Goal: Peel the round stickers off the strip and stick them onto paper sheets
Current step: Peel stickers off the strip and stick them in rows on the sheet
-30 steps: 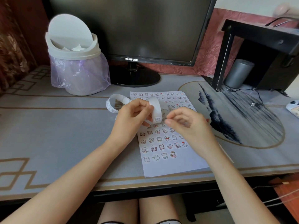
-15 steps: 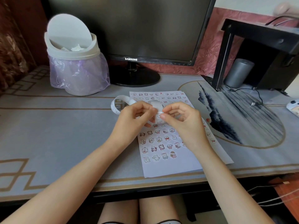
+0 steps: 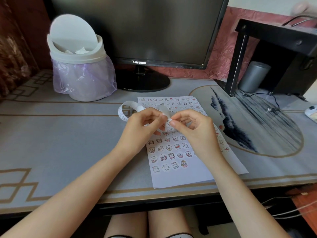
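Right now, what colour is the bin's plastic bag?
The bag is pale translucent purple, below the bin's white top; the head view shows it.

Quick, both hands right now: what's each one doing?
Left hand: closed, holding the sticker strip.
Right hand: closed, pinching a round sticker on that strip.

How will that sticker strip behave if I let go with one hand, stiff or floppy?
Probably floppy: the strip curls into a loose loop beyond the left hand. Likely very light: that hand and the right hand hold it by pinches above the paper sheet.
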